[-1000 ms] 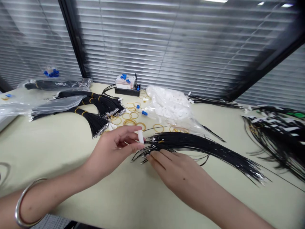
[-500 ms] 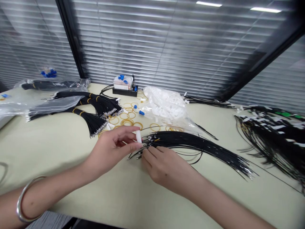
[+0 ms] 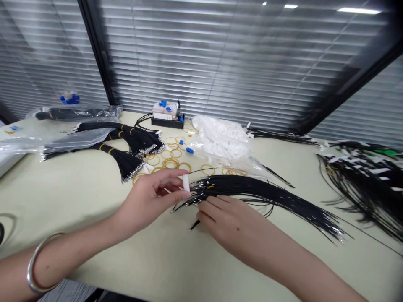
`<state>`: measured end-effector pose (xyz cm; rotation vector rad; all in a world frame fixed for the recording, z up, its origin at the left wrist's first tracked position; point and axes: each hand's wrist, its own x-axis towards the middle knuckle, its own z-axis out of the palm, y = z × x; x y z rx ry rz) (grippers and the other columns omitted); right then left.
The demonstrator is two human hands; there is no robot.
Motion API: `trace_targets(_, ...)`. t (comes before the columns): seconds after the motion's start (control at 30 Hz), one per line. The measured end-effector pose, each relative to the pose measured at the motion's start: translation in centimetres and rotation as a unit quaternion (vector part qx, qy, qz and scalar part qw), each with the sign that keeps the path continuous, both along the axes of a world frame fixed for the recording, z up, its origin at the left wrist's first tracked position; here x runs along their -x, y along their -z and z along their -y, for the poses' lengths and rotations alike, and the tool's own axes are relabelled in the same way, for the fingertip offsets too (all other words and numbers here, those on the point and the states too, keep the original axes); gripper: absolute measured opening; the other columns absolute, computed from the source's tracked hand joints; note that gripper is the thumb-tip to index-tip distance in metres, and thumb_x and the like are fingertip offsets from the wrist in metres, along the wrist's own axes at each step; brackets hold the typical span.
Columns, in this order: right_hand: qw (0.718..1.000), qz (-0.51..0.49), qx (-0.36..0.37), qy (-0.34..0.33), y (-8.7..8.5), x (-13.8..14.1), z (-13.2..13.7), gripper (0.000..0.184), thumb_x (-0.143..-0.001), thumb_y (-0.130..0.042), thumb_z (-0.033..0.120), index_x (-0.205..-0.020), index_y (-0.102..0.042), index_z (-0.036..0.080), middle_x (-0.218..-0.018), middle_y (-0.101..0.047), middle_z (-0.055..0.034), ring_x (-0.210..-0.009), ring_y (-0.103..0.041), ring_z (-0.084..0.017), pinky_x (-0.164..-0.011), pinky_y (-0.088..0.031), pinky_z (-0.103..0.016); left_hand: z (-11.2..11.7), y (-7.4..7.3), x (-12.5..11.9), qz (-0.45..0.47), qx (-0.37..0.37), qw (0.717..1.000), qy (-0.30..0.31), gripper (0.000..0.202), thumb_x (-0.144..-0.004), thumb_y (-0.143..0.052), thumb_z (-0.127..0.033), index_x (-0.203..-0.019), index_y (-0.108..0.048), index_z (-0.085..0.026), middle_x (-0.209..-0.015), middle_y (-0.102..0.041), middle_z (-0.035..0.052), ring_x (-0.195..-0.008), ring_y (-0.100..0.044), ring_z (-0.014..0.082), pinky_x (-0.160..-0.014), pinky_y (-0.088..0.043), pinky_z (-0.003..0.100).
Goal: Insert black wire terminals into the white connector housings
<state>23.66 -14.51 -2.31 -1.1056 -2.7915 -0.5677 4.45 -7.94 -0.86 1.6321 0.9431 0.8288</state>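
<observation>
My left hand [image 3: 150, 197] pinches a small white plastic connector [image 3: 186, 183] between thumb and fingertips, right at the near ends of a loose fan of thin black wires [image 3: 267, 196] on the pale table [image 3: 94, 201]. My right hand [image 3: 229, 224] lies palm down over those wire ends, fingers curled, with the tips pressing on one wire whose end [image 3: 194, 225] sticks out below them. A silver bangle [image 3: 36, 264] sits on my left wrist.
Banded black wire bundles [image 3: 126, 147] and yellow rubber bands [image 3: 171, 161] lie behind my left hand. A clear bag of white parts [image 3: 223, 140], a small black tray [image 3: 166, 115] and plastic bags [image 3: 63, 126] stand further back. More black wires [image 3: 365, 180] spread at right.
My right hand has slid slightly toward me and one wire end now pokes out beneath its fingers. My left hand keeps its hold on the connector in about the same place.
</observation>
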Motion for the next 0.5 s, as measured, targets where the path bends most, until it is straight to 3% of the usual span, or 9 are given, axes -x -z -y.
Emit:
trace_targets(0.13, 0.995, 0.053, -0.077, -0.024, 0.1, 0.9, 0.0, 0.009, -0.067, -0.056, 0.007, -0.065, -0.051, 0.014, -0.063, -0.046, -0.0016, -0.06, -0.044, -0.015, -0.054, -0.031, -0.029, 0.0, -0.1, 0.0, -0.001, 0.006, 1.0, 0.0, 0.036, -0.072, -0.068, -0.024, -0.107, -0.064, -0.016, -0.084, -0.07, 0.0043, -0.067, -0.062, 0.0118, -0.06, -0.049, 0.022)
trace_targets(0.27, 0.994, 0.038, -0.099, -0.039, 0.4, 1.2, -0.4, 0.009, -0.07, -0.054, 0.007, -0.065, -0.051, 0.014, -0.061, -0.045, -0.0015, -0.058, -0.043, -0.014, -0.052, -0.03, -0.029, 0.2, -0.2, -0.1, -0.003, 0.007, 1.0, 0.0, 0.036, -0.072, -0.068, -0.024, -0.106, -0.064, -0.017, -0.084, -0.07, 0.0041, -0.069, -0.063, 0.0122, -0.061, -0.049, 0.022)
trace_targets(0.4, 0.995, -0.069, -0.062, -0.04, -0.3, 1.1, -0.7, 0.011, -0.076, -0.047, 0.006, -0.069, -0.052, 0.014, -0.066, -0.05, -0.0018, -0.063, -0.045, -0.013, -0.057, -0.034, -0.029, 0.0, -0.2, -0.1, 0.004, -0.005, 1.0, -0.003, 0.035, -0.072, -0.067, -0.023, -0.106, -0.064, -0.015, -0.082, -0.07, 0.0047, -0.065, -0.061, 0.0115, -0.057, -0.048, 0.022)
trace_targets(0.5, 0.974, -0.224, 0.028, -0.017, -2.3, 0.4, -0.3, 0.009, -0.081, -0.046, 0.01, -0.077, -0.053, 0.015, -0.072, -0.055, -0.0014, -0.069, -0.05, -0.011, -0.065, -0.041, -0.027, -0.1, -0.2, -0.1, 0.008, -0.007, 1.0, -0.003, 0.035, -0.072, -0.066, -0.023, -0.106, -0.063, -0.014, -0.082, -0.07, 0.0053, -0.062, -0.06, 0.0109, -0.057, -0.048, 0.022)
